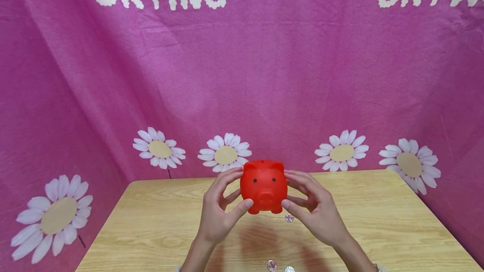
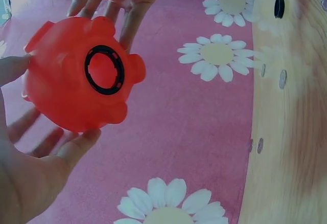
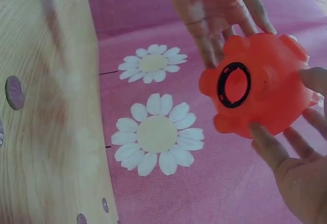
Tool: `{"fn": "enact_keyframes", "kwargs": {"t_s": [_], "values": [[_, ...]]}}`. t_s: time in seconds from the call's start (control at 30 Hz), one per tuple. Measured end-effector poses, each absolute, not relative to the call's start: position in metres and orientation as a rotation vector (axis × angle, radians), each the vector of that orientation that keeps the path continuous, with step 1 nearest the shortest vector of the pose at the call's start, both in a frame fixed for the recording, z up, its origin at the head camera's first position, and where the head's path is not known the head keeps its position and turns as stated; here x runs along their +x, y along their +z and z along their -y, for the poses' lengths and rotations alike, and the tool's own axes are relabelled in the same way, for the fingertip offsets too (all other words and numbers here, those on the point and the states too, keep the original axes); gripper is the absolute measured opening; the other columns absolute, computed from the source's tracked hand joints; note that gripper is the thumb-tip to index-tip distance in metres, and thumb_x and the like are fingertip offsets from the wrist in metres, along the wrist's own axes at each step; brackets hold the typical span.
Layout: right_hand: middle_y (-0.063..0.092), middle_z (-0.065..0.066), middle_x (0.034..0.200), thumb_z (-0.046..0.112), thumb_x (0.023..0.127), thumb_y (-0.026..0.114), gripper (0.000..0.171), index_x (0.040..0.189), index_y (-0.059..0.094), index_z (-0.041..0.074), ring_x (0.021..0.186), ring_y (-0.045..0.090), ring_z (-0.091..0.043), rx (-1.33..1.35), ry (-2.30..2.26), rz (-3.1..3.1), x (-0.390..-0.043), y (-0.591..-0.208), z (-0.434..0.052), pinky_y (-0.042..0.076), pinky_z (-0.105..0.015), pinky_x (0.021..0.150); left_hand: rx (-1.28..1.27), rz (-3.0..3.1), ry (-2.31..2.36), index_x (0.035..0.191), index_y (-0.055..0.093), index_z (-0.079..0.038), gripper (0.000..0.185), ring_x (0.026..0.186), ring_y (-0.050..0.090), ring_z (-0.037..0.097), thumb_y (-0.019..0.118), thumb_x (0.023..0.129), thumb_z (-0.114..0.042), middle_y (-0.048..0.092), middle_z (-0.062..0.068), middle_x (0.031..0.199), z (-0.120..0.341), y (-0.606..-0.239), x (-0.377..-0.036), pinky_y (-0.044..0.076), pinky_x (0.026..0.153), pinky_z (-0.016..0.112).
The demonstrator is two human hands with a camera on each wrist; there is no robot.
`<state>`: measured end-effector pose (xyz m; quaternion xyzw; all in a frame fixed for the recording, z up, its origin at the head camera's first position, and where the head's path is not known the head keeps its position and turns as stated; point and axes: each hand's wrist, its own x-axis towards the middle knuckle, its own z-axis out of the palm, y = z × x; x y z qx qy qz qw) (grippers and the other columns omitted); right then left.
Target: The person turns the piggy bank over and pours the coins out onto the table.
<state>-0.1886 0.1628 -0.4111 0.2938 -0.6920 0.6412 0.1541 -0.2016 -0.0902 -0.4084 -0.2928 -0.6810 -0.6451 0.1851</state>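
Observation:
A red piggy bank (image 1: 264,186) is held up over the table, its snout and two dark eyes towards the head camera. My left hand (image 1: 221,212) grips it from the left side, thumb low by a front foot. On the opposite side my right hand (image 1: 319,210) holds it the same way, fingertips near the ear and thumb by the other foot. Both wrist views show the underside, where a black ring (image 2: 88,70) frames an uncovered round hole. A black round plug (image 2: 279,7) lies apart on the table in the left wrist view.
Several shiny coin-like discs lie on the wooden table (image 1: 159,221); one disc (image 1: 289,218) is just below the bank, another disc (image 1: 272,265) by the near edge. Pink cloth (image 1: 245,74) with white daisies and lettering hangs around the back and sides.

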Motion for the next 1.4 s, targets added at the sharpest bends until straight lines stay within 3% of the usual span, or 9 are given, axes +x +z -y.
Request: {"fn": "enact_keyframes", "kwargs": {"t_s": [0.13,0.27,0.4,0.5,0.67,0.83,1.2,1.4], "values": [[0.063,0.007,0.143,-0.011,0.095,0.072,0.053,0.145,0.059,-0.003,0.128,0.069,-0.006,0.771,1.889,2.025,-0.191,-0.414,-0.163,0.066,-0.03,0.093,-0.672,2.065,-1.965,0.145,0.062,-0.011,0.059,0.135,0.063,0.034,0.083,0.09,-0.011,0.06,0.012,0.149,0.091,-0.407,-0.202,0.063,0.1,0.04],[0.065,-0.003,0.145,0.002,0.098,0.075,0.049,0.144,0.062,0.005,0.121,0.073,-0.007,0.643,1.88,2.15,-0.192,-0.414,-0.162,0.066,-0.028,0.089,-0.571,2.197,-2.051,0.146,0.062,-0.013,0.056,0.133,0.064,0.037,0.08,0.093,-0.018,0.062,0.012,0.149,0.092,-0.407,-0.203,0.063,0.101,0.033],[0.064,-0.018,0.147,0.014,0.099,0.078,0.048,0.144,0.064,0.01,0.122,0.075,-0.025,0.544,1.872,2.308,-0.193,-0.414,-0.162,0.067,-0.03,0.088,-0.496,2.291,-2.097,0.145,0.062,-0.008,0.05,0.126,0.069,0.033,0.075,0.098,-0.02,0.066,0.016,0.143,0.094,-0.409,-0.207,0.064,0.099,0.032],[0.064,-0.022,0.147,0.018,0.1,0.077,0.048,0.145,0.063,0.01,0.125,0.073,-0.037,0.494,1.886,2.388,-0.193,-0.414,-0.161,0.068,-0.033,0.089,-0.45,2.306,-2.152,0.146,0.061,-0.003,0.05,0.119,0.073,0.03,0.074,0.101,-0.021,0.066,0.02,0.142,0.094,-0.41,-0.209,0.065,0.098,0.037],[0.064,-0.023,0.148,0.021,0.1,0.077,0.049,0.146,0.063,0.01,0.124,0.073,-0.038,0.451,1.898,2.443,-0.196,-0.417,-0.161,0.067,-0.034,0.092,-0.431,2.331,-2.17,0.149,0.059,-0.003,0.054,0.114,0.074,0.027,0.074,0.101,-0.022,0.065,0.024,0.145,0.093,-0.412,-0.21,0.068,0.09,0.044],[0.063,-0.023,0.149,0.023,0.1,0.077,0.05,0.146,0.062,0.01,0.124,0.073,-0.038,0.454,1.887,2.467,-0.196,-0.419,-0.162,0.067,-0.034,0.092,-0.449,2.39,-2.085,0.15,0.06,-0.007,0.056,0.12,0.072,0.033,0.075,0.099,-0.025,0.065,0.022,0.146,0.094,-0.415,-0.212,0.067,0.091,0.05],[0.058,-0.021,0.154,0.019,0.097,0.08,0.055,0.148,0.061,0.014,0.131,0.067,-0.046,0.417,1.948,2.481,-0.197,-0.421,-0.163,0.069,-0.037,0.08,-0.516,2.482,-1.943,0.15,0.061,-0.014,0.06,0.135,0.06,0.04,0.081,0.093,-0.02,0.064,0.015,0.149,0.097,-0.418,-0.213,0.067,0.093,0.045],[0.057,-0.018,0.157,0.02,0.095,0.083,0.058,0.148,0.062,0.015,0.135,0.064,-0.047,0.353,1.947,2.477,-0.197,-0.42,-0.163,0.069,-0.038,0.082,-0.557,2.451,-1.999,0.15,0.061,-0.013,0.062,0.133,0.061,0.036,0.083,0.092,-0.012,0.063,0.014,0.148,0.098,-0.419,-0.215,0.065,0.1,0.034]]}}
